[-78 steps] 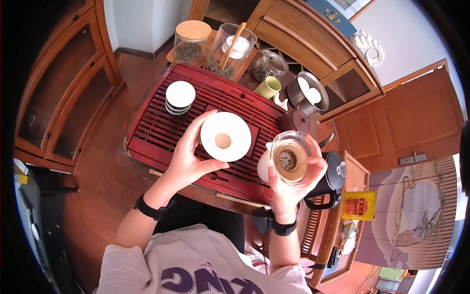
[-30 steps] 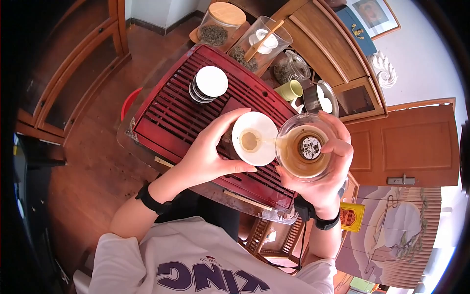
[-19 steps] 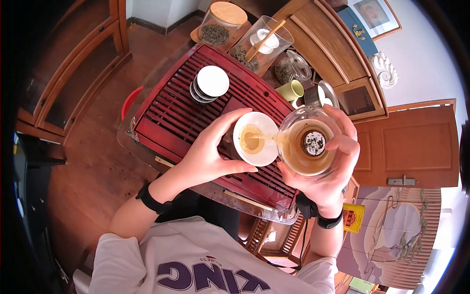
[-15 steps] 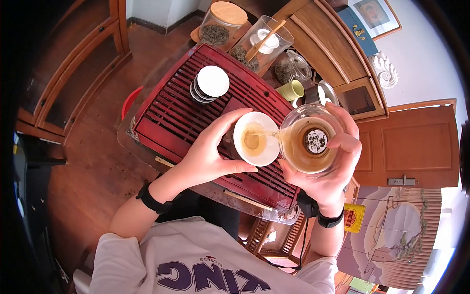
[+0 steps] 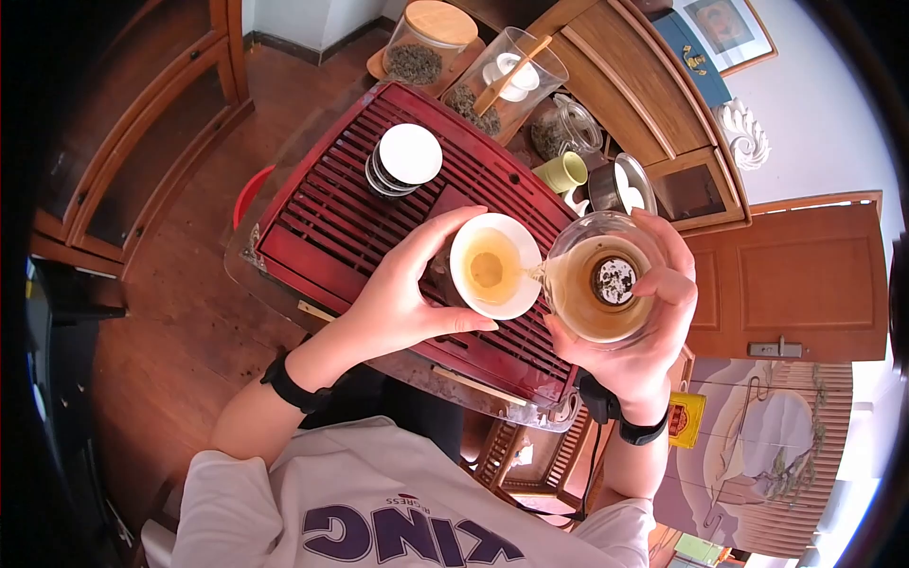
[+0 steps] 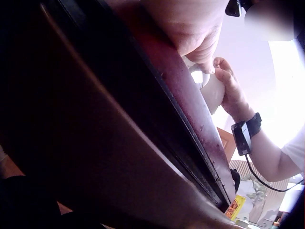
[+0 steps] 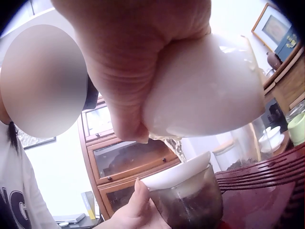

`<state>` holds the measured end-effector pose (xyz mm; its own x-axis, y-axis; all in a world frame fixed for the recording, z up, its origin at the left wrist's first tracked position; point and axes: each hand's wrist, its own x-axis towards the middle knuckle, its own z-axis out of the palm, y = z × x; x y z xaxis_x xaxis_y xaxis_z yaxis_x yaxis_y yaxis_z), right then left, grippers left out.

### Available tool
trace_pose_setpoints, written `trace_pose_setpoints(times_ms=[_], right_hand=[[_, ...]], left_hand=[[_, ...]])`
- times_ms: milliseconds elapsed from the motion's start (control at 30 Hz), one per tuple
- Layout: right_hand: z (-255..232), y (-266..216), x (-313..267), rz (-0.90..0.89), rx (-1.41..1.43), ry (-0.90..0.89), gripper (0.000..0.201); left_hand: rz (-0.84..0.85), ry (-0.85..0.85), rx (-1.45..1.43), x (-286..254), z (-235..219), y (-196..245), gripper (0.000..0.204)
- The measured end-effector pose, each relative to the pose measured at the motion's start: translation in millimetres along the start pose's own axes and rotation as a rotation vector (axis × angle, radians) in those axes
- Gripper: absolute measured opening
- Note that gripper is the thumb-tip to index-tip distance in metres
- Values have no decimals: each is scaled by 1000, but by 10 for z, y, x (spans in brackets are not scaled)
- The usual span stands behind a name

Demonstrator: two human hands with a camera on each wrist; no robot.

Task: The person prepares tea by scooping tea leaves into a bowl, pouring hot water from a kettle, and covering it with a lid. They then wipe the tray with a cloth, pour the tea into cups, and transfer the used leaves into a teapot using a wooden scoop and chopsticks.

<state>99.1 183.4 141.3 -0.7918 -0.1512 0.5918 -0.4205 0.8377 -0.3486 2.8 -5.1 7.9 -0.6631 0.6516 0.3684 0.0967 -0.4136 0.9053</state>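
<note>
My left hand (image 5: 398,289) grips a small cup (image 5: 521,303), white inside and dark outside, over the slatted red tea tray (image 5: 312,251). Pale amber tea stands in its bottom. My right hand (image 5: 653,346) holds a tea pitcher (image 5: 579,298) with a clear rim, tilted toward the cup; brown tea and a black-and-white speckled disc show inside. A thin stream of tea (image 7: 180,151) runs from the pitcher's lip into the cup in the right wrist view. Seen from the left wrist, the tray edge fills much of the view and the cup is mostly hidden.
A stack of black-and-white cups (image 5: 410,156) stands on the tray's far left. Behind the tray are jars of dried tea leaves (image 5: 414,64), a green cup (image 5: 565,170) and a metal pot (image 5: 606,189). A yellow tin (image 5: 686,419) sits at the right.
The pitcher came over to the cup and tipped, and tea began to flow. The tea in the cup has risen. Lately the pitcher has shifted slightly and the stream has thinned.
</note>
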Motion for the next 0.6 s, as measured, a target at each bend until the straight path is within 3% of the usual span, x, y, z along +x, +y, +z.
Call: trace_pose_setpoints(times_ms=[367, 600], right_hand=[[31, -17, 87, -81, -50, -11, 70], [58, 14, 36, -10, 33, 43, 72]], left_hand=[[7, 0, -13, 2, 7, -8, 98], [29, 2, 10, 2, 1, -14, 98]])
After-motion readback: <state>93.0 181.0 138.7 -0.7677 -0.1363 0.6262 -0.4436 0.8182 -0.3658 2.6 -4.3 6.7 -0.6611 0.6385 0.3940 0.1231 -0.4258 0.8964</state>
